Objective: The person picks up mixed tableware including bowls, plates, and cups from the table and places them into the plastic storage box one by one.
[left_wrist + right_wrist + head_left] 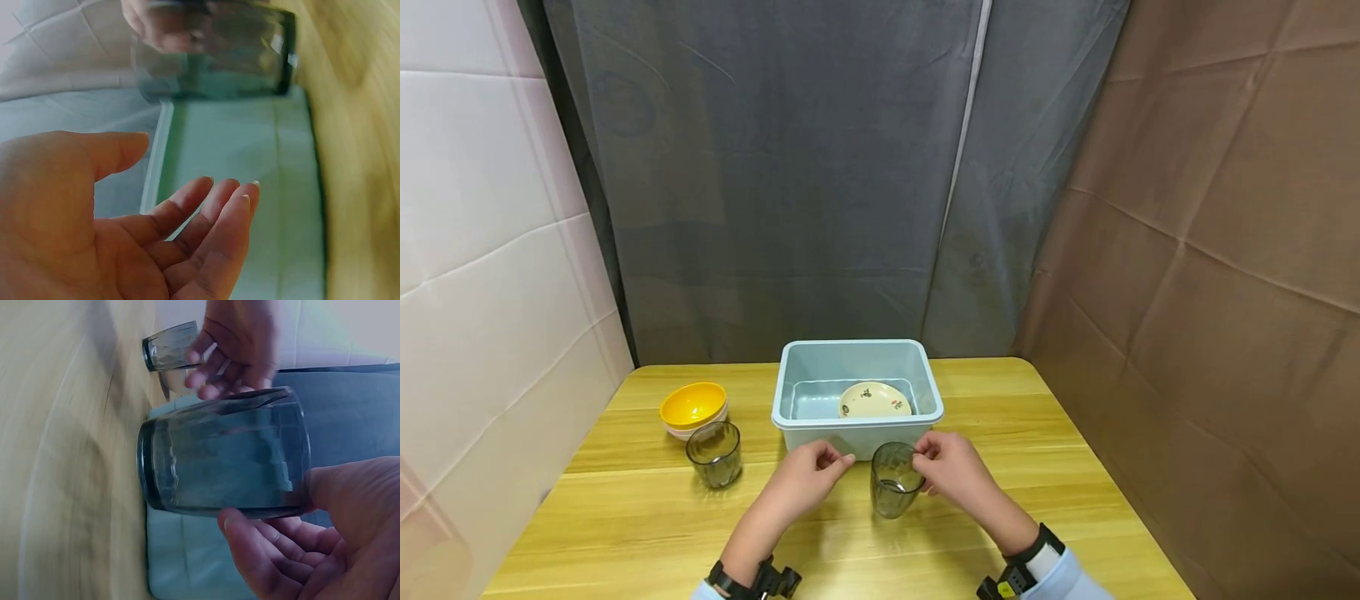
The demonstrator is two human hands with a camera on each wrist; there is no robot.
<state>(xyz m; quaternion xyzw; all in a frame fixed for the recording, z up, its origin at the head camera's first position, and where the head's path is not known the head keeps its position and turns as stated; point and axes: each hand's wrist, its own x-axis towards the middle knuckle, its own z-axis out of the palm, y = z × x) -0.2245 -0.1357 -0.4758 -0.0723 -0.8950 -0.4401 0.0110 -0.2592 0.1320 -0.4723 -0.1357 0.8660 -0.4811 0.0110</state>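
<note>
My right hand [957,472] pinches a grey-tinted drinking glass [891,492] at its rim, thumb on one side and fingers on the other. The glass is nearly upright and a little tilted, close over the table in front of the light blue bin [857,430]. To its left, my left hand [805,477] holds nothing. In the left wrist view its fingers [219,231] are loosely bent and the thumb stands apart from them. A gap separates that hand from the glass. Inside the bin sits a cream plate [872,402] with a small printed pattern.
A second tinted glass [717,468] stands on the wooden table [625,521] at the left. Behind it, a yellow bowl [691,405] rests in a paler bowl [679,432]. Grey cloth [775,183] hangs beyond the table's far edge, with cloth at both sides.
</note>
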